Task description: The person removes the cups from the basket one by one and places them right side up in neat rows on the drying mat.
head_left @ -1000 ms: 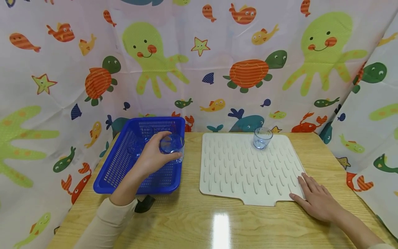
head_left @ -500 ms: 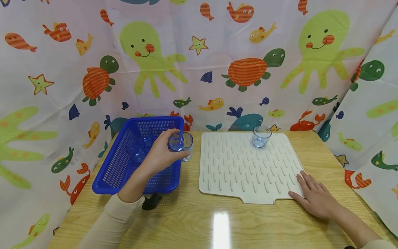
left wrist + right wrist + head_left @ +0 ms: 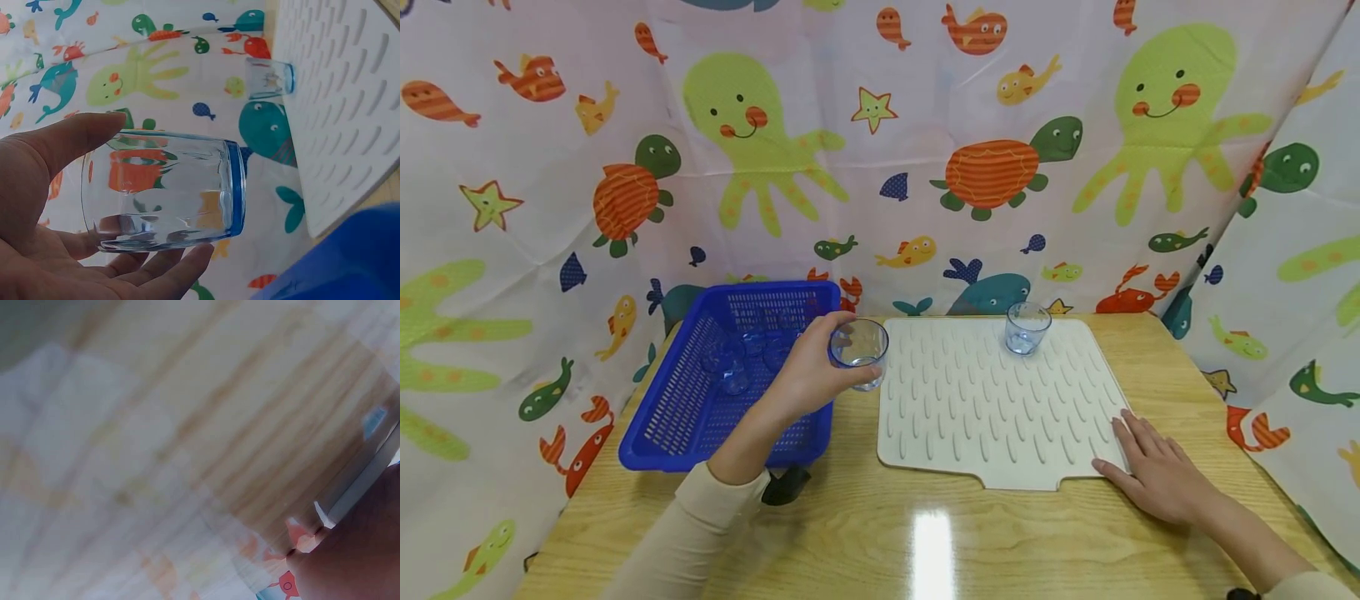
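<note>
1. Left of the scene's middle, a clear glass tumbler (image 3: 863,348) is hanging above the wooden table (image 3: 865,533), appearing over the gap between a blue plastic basket (image 3: 655,461) and a white ribbed draining mat (image 3: 992,408).
2. The person's left hand (image 3: 812,362) is clamping this tumbler, its thumb pressing the near side and its fingers reaching round the opposite side.
3. On the left, the basket is standing with its perforated walls and is holding more clear glasses (image 3: 730,379); their overlapping outlines are making the count impossible to tell.
4. On the right, the mat is lying flat, its short tab pointing toward the near side.
5. Toward the mat's far right corner, a second tumbler (image 3: 1026,329) is standing, well apart from the held one.
6. At the mat's near right corner, the right hand (image 3: 1161,471) is resting palm down, touching the edge, its fingers stretching out and its thumb lying apart from them.
7. Along the far side, a curtain (image 3: 917,75) printed with octopuses, turtles and fish is hanging.
</note>
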{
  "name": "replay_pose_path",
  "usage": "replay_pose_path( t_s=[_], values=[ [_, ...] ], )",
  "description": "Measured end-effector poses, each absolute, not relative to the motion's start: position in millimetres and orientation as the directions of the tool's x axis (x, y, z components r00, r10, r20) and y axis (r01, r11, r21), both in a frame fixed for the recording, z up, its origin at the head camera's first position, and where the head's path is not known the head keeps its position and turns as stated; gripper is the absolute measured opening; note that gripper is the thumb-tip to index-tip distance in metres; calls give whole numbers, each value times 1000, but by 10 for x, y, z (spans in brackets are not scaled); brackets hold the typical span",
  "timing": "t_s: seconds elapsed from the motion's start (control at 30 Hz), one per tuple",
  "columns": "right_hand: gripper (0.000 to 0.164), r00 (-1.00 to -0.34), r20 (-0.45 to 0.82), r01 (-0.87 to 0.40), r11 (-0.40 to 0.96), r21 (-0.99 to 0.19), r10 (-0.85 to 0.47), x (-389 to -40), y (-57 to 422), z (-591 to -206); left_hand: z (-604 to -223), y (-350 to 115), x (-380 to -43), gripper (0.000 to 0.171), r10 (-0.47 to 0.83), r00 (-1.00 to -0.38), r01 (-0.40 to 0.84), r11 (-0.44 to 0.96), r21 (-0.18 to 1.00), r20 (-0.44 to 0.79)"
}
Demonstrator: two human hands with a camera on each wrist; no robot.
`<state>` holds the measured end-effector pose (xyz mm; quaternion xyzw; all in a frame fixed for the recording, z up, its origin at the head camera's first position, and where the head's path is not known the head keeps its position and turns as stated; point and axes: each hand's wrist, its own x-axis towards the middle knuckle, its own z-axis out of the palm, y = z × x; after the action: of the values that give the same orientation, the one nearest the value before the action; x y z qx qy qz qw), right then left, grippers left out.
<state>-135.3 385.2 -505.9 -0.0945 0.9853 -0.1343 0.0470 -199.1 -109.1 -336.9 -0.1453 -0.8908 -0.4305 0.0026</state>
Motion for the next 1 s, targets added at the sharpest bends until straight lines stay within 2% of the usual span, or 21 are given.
replay_pose_path(
  t_s=[1.0],
  values=[
    [89, -978, -58, -178, 949, -260, -199, -1331, 3795, -4981, -3461, -619, -2063, 82, 297, -945, 285, 552, 784, 135]
  ],
)
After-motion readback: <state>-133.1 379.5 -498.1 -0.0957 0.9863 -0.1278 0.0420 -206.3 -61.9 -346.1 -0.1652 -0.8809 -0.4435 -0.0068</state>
